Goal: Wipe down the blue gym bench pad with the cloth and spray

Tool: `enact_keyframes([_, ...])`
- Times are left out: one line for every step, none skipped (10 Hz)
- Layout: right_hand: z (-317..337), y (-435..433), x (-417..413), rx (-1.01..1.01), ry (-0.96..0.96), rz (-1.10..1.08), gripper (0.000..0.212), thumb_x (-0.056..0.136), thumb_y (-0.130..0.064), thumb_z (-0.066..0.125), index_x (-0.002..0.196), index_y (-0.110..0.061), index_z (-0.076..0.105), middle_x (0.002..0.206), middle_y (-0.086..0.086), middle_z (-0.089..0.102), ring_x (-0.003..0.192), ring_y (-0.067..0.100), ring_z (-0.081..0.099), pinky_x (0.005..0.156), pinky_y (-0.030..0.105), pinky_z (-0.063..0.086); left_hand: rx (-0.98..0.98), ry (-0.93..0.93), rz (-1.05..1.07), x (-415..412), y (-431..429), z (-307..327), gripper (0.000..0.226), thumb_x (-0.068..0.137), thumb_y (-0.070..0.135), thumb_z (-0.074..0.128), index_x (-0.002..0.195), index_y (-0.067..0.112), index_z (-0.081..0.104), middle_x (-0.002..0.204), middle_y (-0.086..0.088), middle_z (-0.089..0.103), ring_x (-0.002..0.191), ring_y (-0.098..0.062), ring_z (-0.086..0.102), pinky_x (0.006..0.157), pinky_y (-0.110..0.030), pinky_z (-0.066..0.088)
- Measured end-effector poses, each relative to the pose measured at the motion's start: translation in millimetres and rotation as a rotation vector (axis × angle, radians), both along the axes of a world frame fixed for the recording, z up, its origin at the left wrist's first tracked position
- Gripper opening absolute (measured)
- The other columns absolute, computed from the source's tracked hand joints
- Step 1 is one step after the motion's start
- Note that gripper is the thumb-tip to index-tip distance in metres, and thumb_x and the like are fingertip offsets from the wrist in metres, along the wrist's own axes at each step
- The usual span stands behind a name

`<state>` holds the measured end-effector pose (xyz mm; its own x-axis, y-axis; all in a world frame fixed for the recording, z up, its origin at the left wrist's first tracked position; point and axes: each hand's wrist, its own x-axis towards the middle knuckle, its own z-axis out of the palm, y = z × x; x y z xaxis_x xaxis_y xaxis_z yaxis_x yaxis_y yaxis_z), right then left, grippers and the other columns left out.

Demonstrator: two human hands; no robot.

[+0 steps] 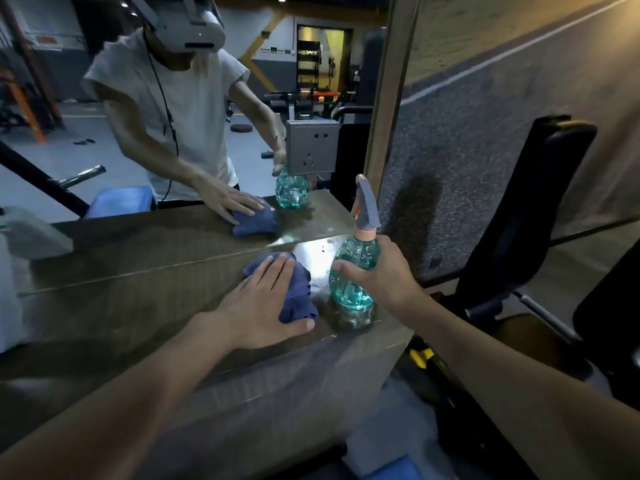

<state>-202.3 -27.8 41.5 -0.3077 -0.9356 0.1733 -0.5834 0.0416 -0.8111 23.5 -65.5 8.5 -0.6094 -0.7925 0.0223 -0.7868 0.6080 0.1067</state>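
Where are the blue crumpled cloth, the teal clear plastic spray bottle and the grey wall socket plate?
blue crumpled cloth (300, 292): head view, exposed folds on its right side.
teal clear plastic spray bottle (348, 293): head view, lower body near the base.
grey wall socket plate (311, 147): head view, middle of its face.

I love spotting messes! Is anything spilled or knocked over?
Nothing looks spilled or tipped. The spray bottle stands upright on the ledge, gripped by the right hand; the left hand rests flat on the bunched cloth. The shiny patch nearby may be glare.

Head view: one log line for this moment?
left hand flat on blue cloth | right hand grips spray bottle | both items on wooden ledge
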Motion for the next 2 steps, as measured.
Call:
enact_keyframes([-1,-5,-4,0.024,-0.035,0.034,0.116,0.033,-0.094,0.061,0.123,-0.021,0.049,0.117,0.005,0.059,0.107,0.022,0.06,0.091,0.046,0.052,0.063,-0.028,0.046,-4,6,13,0.124,0.064,0.093,0.018,0.155,0.013,-0.012,0.164,0.001,-0.015,0.149,-0.015,-0.016,0.122,-0.037,0.003])
enact_keyframes([15,18,-7,0.06,0.005,0.021,0.111,0.056,-0.077,0.071,0.141,-0.015,0.033,0.137,0.007,0.046,0.125,0.024,0.047,0.102,0.048,0.043,0.016,0.047,0.101,-10,15,30,0.103,0.077,0.087,0.02,0.156,0.023,0.007,0.164,0.006,0.002,0.151,-0.016,-0.001,0.12,-0.044,0.012])
